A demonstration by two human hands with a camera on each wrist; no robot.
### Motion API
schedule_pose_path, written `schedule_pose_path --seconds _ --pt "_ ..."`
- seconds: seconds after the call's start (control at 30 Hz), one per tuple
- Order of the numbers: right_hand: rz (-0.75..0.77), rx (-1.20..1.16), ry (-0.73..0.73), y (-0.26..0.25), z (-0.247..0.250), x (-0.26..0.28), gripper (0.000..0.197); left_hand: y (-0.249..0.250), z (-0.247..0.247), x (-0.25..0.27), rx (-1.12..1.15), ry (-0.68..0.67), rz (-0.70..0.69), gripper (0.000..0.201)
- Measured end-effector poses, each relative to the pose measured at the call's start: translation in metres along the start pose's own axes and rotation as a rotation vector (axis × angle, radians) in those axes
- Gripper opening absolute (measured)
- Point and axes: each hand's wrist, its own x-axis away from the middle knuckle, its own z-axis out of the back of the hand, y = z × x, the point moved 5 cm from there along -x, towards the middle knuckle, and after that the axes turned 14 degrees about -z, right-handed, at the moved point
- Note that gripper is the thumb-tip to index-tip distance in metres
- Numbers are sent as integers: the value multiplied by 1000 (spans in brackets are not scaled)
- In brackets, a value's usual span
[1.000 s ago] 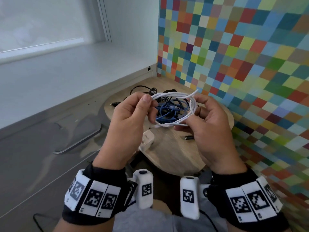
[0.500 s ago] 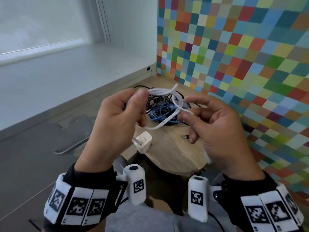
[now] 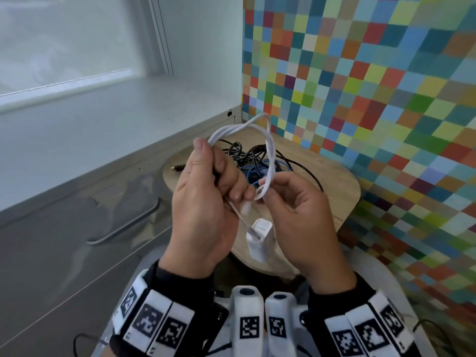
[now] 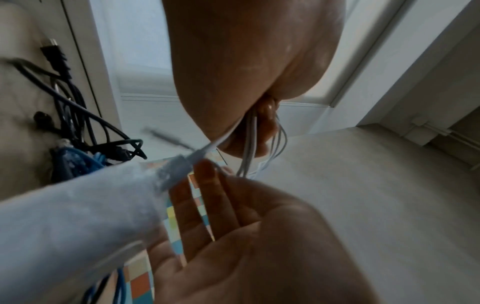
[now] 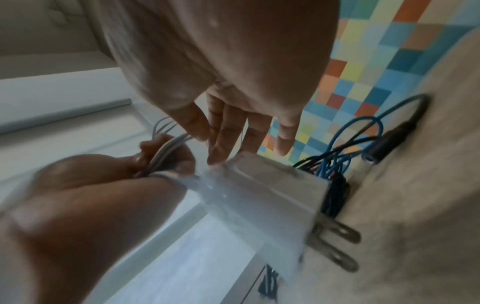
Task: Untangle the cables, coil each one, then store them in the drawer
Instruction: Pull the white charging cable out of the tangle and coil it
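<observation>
A white cable (image 3: 269,150) is looped into a coil that stands upright above the table. My left hand (image 3: 206,202) grips the coil's strands (image 4: 249,133) in curled fingers. My right hand (image 3: 296,210) pinches the coil's near end between thumb and forefinger; its other fingers (image 5: 228,127) lie fairly straight. The cable's white charger plug (image 3: 258,240) hangs below the hands, blurred in both wrist views (image 5: 259,195). A tangle of black and blue cables (image 3: 253,161) lies on the wooden table (image 3: 332,181) behind the hands, also in the left wrist view (image 4: 75,127).
A grey drawer front with a curved handle (image 3: 123,228) is to the left, under a white sill. A black jack plug (image 3: 177,167) lies at the table's left edge. A wall of coloured squares (image 3: 360,99) borders the table on the right.
The coil, held flat between both hands a second ago, now stands upright. My right hand let go, came round and now pinches its near end. The charger plug swung closer under the hands.
</observation>
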Motion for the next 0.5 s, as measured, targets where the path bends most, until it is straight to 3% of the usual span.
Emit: schedule_pose_path --seconds 0.13,0.33,0.5 --pt "-102 -342 -170 -7 -7 6 26 -3 4 -2 -83 -20 -100 41" --pt "-186 -384 -59 4 -2 -4 12 -3 12 -6 -439 -45 -227 44" --pt "-213 -500 -121 2 6 -7 21 0 14 -6 -682 -156 -236 48"
